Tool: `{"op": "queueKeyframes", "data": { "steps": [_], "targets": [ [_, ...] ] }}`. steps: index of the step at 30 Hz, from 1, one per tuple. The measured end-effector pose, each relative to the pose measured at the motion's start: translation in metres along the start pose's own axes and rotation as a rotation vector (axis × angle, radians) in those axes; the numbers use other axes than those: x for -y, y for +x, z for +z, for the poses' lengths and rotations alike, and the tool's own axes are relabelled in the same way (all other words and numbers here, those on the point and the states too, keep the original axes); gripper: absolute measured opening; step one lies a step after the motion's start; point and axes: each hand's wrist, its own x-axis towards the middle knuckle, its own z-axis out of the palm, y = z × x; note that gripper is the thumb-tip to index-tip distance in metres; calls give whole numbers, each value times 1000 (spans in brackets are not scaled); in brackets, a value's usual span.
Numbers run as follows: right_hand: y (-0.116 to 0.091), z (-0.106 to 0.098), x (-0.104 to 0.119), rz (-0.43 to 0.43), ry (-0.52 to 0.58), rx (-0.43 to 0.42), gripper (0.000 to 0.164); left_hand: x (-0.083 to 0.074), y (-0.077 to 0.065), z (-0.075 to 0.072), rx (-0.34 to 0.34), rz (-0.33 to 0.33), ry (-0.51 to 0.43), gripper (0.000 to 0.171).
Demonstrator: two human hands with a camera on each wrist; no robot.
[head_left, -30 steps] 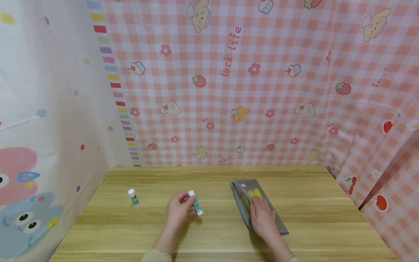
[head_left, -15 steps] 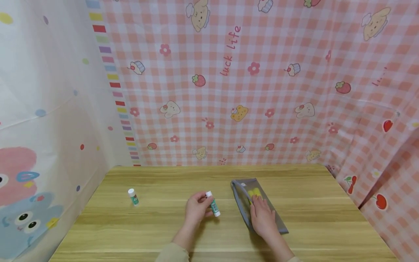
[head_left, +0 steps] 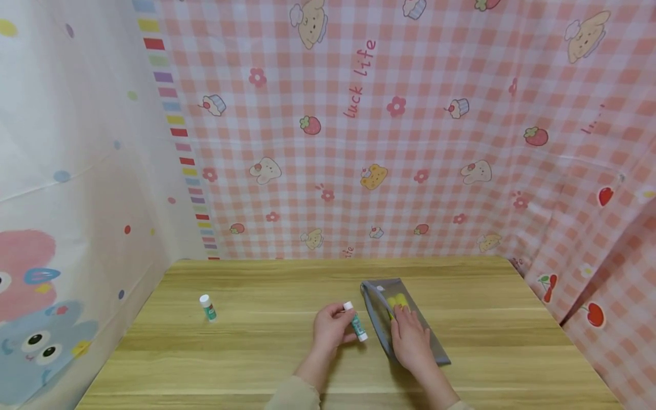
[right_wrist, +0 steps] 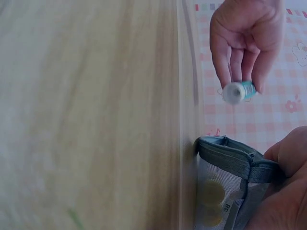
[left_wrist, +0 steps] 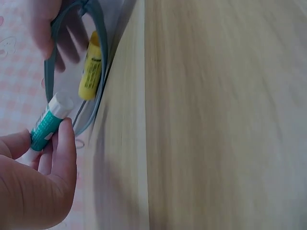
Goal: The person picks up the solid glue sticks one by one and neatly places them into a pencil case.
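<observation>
Near the middle of the table, my left hand (head_left: 329, 329) pinches a white-capped green glue stick (head_left: 357, 326) between thumb and fingers, a little left of a grey mesh zip pouch (head_left: 439, 354). The pouch's zip mouth stands open toward that glue stick. My right hand (head_left: 412, 339) grips the pouch by its edge; in the left wrist view its thumb lies on one side of the rim and its fingers behind the mesh. Yellow glue sticks (left_wrist: 90, 72) lie inside the pouch, and two round yellow ends show through the mesh in the right wrist view.
Another white-capped green glue stick (head_left: 208, 309) stands upright on the left of the wooden table (head_left: 246, 370). A pink checked cloth (head_left: 338, 142) hangs behind the table, and a white patterned cloth (head_left: 102, 188) hangs on the left.
My left hand has carried the green glue stick rightward across the table, close to the pouch. The right hand and the pouch have stayed in place.
</observation>
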Motion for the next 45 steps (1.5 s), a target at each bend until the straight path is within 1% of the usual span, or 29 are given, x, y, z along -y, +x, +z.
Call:
{"op": "queueKeyframes", "data": {
  "steps": [9, 19, 28, 38, 45],
  "targets": [
    [0, 0, 0, 3, 4, 9, 41, 6, 4, 23, -24, 2, 17, 21],
    [1, 0, -1, 17, -10, 7, 42, 11, 7, 37, -29, -6, 66, 20],
    [1, 1, -1, 15, 0, -1, 42, 14, 8, 45, -42, -42, 90, 16],
    [2, 1, -1, 9, 0, -10, 41, 18, 8, 51, -53, -37, 153, 13],
    [1, 0, 1, 14, 2, 2, 41, 19, 9, 54, -70, -31, 205, 12]
  ]
}}
